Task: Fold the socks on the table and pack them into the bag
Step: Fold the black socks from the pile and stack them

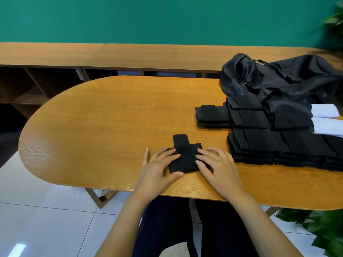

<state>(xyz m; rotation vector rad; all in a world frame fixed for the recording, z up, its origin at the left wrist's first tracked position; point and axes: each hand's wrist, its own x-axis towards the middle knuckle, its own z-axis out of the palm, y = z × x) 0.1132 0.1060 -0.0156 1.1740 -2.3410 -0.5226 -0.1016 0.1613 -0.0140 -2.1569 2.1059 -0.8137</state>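
While I watched through the head camera, the black sock (185, 156) lay near the front edge of the wooden table (104, 115), directly between my two hands and partly under their fingers. It was folded into a rough cross, with one end sticking out toward the far side. My left hand (159, 166) rested flat with fingers spread, fingertips on the sock's left part and the thumb touching its near edge. My right hand (216, 166) lay flat as well, fingers spread, their tips pressing the sock's right part, the palm on the bare wood just beside it. Neither hand pinched the fabric; both pressed down on it. To the right of my right hand, near but apart, sat the stacks of black socks (269, 134) in overlapping rows, with something white (324, 117) showing past them at the frame's edge. Beyond those stacks, at the table's far right, the black bag (278, 76) lay slumped and crumpled.
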